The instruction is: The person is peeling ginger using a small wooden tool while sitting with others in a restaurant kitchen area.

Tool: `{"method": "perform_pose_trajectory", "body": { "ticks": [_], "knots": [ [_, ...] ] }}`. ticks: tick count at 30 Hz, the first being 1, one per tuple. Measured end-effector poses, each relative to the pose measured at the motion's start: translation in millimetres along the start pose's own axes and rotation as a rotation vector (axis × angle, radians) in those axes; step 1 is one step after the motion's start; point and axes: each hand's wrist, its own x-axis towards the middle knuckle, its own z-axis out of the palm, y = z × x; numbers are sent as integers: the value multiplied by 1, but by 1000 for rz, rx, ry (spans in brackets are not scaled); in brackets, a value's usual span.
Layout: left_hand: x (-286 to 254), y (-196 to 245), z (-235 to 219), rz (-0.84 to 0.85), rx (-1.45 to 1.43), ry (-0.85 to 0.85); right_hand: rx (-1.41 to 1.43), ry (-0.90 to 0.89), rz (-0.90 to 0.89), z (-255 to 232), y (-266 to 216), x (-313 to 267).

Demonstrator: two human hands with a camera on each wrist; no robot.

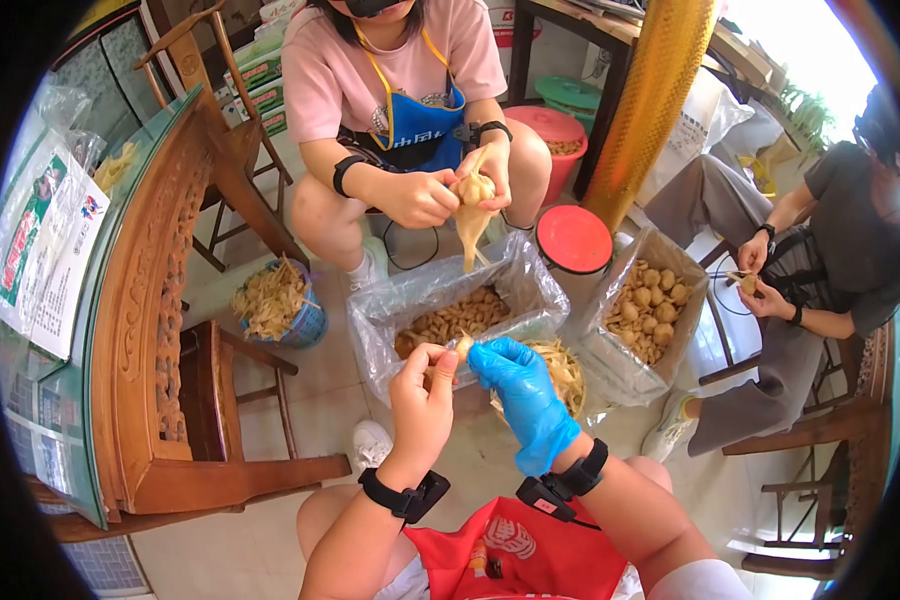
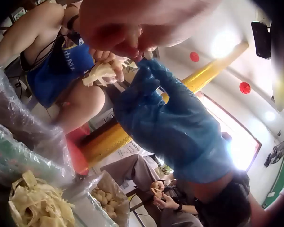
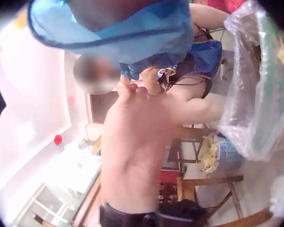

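In the head view, a small pale yellow bulb-like piece point(image 1: 464, 346) is between my two hands, over the plastic-lined box. My bare left hand point(image 1: 422, 400) pinches it between thumb and fingertips. From the other side my right hand point(image 1: 526, 395), in a blue glove, pinches at the same piece. In the left wrist view the gloved hand point(image 2: 175, 123) meets the bare fingertips, which mostly hide the piece. The glove covers the contact in the right wrist view, where the back of my left hand point(image 3: 135, 137) shows.
The plastic-lined box point(image 1: 370, 320) holds brown pieces. A second lined box point(image 1: 625, 375) holds round bulbs. Pale peelings point(image 1: 562, 375) lie by my right hand; more fill a blue basket point(image 1: 310, 325). Opposite, a person peels a bulb point(image 1: 475, 190); another works at right. A wooden table point(image 1: 150, 300) stands left.
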Motion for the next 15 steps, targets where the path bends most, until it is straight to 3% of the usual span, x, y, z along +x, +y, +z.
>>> {"method": "perform_pose_trajectory", "body": {
  "ticks": [1, 3, 4, 6, 9, 10, 11, 12, 15],
  "knots": [
    [0, 0, 1, -6, -24, 14, 0, 2, -3, 1, 0, -1],
    [0, -2, 4, -16, -48, 24, -182, 26, -221, 6, 4, -3],
    [1, -4, 4, -25, -47, 12, -181, 30, -221, 5, 1, -5],
    [0, -6, 5, -37, -47, -5, -771, -57, -672, 3, -7, -11],
    [0, -2, 4, -168, -241, -78, -769, -115, -724, 2, -10, -11],
    [0, 2, 4, -286, -288, -52, -769, -112, -724, 0, -11, -12],
    [0, 4, 4, -405, -334, -25, -943, -196, -828, -3, -13, -12],
    [3, 3, 2, -404, -333, -27, -1117, -282, -930, -5, -14, -12],
    [11, -2, -3, -475, -451, 13, -1142, -306, -941, -2, -12, -22]
  ]
}}
